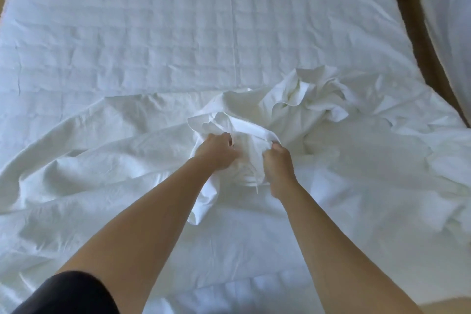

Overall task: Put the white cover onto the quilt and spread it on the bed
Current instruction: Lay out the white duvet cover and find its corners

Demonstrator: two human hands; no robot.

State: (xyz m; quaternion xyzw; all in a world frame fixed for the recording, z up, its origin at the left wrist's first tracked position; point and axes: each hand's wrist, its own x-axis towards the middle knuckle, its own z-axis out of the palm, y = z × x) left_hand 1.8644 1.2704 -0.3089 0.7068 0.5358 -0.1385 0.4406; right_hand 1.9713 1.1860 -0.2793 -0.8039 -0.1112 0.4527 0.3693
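Both hands held the white cover [102, 160]. The left hand [216, 151] had its fingers curled into a raised bunch of the cloth, and the right hand [279, 163] pinched a fold just beside it, so the gathered fabric stood up between them. A thin white tie [255, 182] dangled from that bunch, close to the right wrist. Whether anything sat inside the gathered pocket could not be told.

From the hands the cover spread outward over the near half of the bed, thin, smooth and heavily creased, with a second crumpled heap [313, 94] beyond the right hand. Past its far edge lay the quilt [153, 33], flat, padded and stitched in a faint grid of squares, with one long seam running away from the person.

A black sleeve [68, 296] showed at the lower left. To the right, across a strip of brown floor [418, 41], lay more white bedding [448, 33].
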